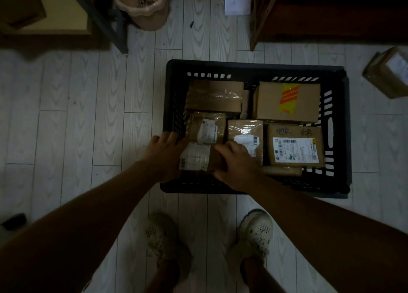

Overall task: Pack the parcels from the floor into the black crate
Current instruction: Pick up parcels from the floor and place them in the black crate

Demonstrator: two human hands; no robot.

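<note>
Head view: left hand (167, 154) and right hand (237, 167) grasp a small parcel (196, 157) inside the black crate (254, 65); seating it, then releasing, probably follows.

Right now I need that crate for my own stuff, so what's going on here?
A person stands over the black crate and holds a small parcel at its near left corner, left hand on one end and right hand on the other. Several parcels already lie inside, among them a box with orange-striped tape. One more box lies on the floor to the right, not yet packed.
</note>
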